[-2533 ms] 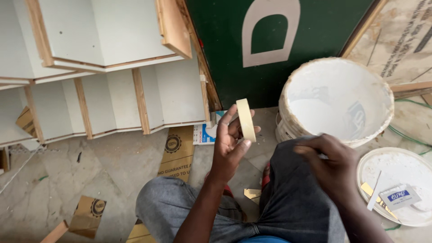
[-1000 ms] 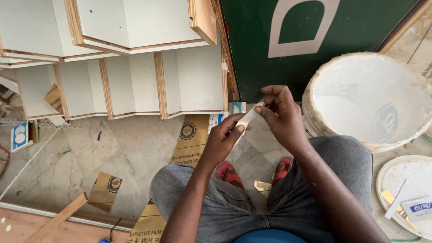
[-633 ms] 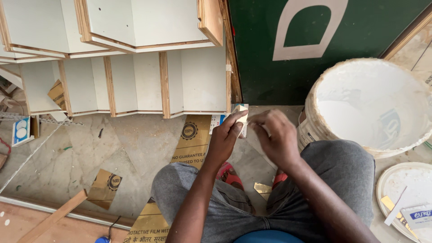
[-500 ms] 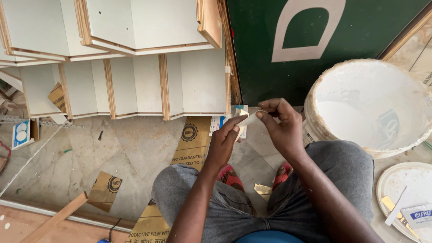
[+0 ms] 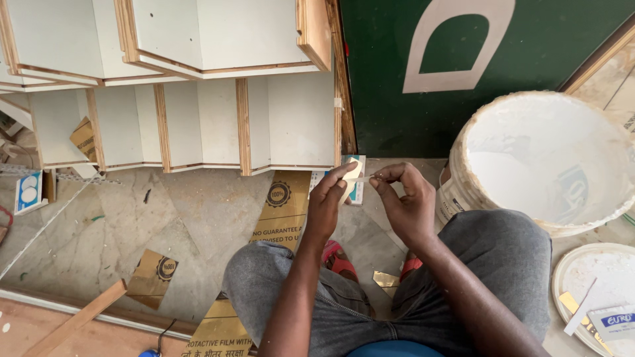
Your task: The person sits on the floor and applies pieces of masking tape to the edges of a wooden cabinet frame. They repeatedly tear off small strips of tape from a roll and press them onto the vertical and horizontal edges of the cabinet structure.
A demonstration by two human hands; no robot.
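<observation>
My left hand (image 5: 329, 201) holds a small roll of cream-coloured tape (image 5: 354, 173) upright between thumb and fingers. My right hand (image 5: 405, 201) pinches the loose end of that tape just to the right of the roll, thumb and forefinger together. Both hands meet in front of me, above my knees in grey trousers (image 5: 509, 258). Red sandals (image 5: 338, 261) show between my legs on the marble floor (image 5: 192, 225).
Stacked white laminated boards with wood edges (image 5: 198, 86) lie ahead left. A green panel (image 5: 463, 66) leans behind. A large white bucket (image 5: 542, 158) stands right, its lid (image 5: 595, 291) beside it with a scraper and a packet. Brown cardboard scraps (image 5: 281, 205) and a wood strip (image 5: 76, 320) lie about.
My right hand came up to the tape roll and took its end between thumb and forefinger. The view has shifted slightly; the hands stay close together.
</observation>
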